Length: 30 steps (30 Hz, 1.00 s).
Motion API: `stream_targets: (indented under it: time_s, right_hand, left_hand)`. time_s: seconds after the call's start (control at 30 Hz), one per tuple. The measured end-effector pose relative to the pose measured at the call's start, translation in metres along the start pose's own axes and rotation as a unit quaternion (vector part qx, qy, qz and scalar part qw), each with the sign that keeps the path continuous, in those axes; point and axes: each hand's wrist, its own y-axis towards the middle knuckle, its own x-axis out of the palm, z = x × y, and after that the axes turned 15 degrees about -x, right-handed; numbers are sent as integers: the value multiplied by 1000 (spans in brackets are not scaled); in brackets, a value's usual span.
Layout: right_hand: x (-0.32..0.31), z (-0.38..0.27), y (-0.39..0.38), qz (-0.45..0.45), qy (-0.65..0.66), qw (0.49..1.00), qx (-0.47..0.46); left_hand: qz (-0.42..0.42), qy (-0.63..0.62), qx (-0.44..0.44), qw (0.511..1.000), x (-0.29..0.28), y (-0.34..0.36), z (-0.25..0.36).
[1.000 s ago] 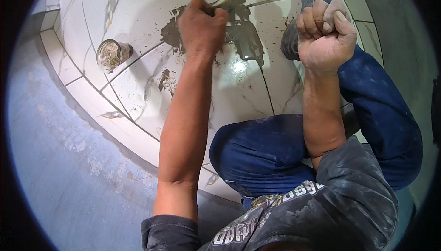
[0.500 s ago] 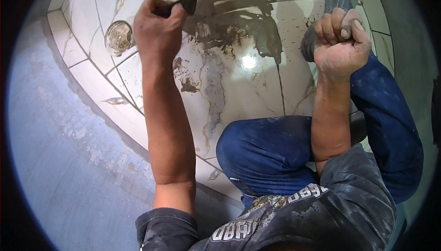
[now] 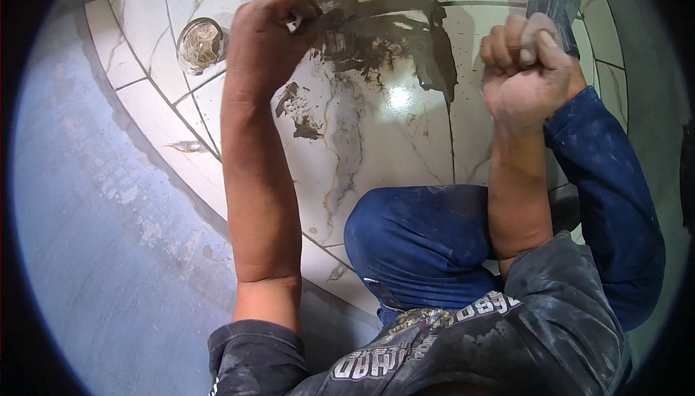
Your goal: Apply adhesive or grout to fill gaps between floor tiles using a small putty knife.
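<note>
My left hand is closed round a flat, dark scraper, mostly hidden by my fingers, at the left end of a wet dark grey grout smear on marbled white tiles. Just left of it stands a round container with grout-streaked contents. My right hand is a dusty fist, palm up, above the tiles beside my raised leg; I cannot make out whether anything is inside it. Thin dark joints run between the tiles, with smaller grout splatters below the main smear.
My bent leg in blue trousers rests low in front of me, and a dark sandal is at upper right. A tiled border curves along the left beside a bluish plastered surface. A grey surface rises at the right.
My left hand moved left from the middle of the smear, then slightly right. The smear has spread. My right fist stays closed; the view has shifted slightly, moving things rightward.
</note>
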Motion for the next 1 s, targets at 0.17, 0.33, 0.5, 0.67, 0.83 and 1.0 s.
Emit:
stream_targets:
  time_s: [0.17,0.33,0.5,0.67,0.83,1.0]
  right_hand:
    - [32,42,-27,-59,24,997,40]
    - [45,89,-31,-149,-215,965,7]
    - [47,107,-32,-160,-363,916,-62]
    - [37,112,-31,-187,-329,922,-82]
    - [58,95,-27,-187,-235,952,-65]
    - [59,95,-32,-148,-244,958,-26]
  left_hand:
    - [10,17,-44,999,-18,-4,-2]
    - [56,-46,-39,997,-21,-1,-5]
    - [60,-91,-38,993,-11,-8,-8]
    - [137,-103,-37,985,6,-19,9]
    - [168,-85,-41,981,-8,-18,-6]
    - [152,-75,-80,982,0,-17,0]
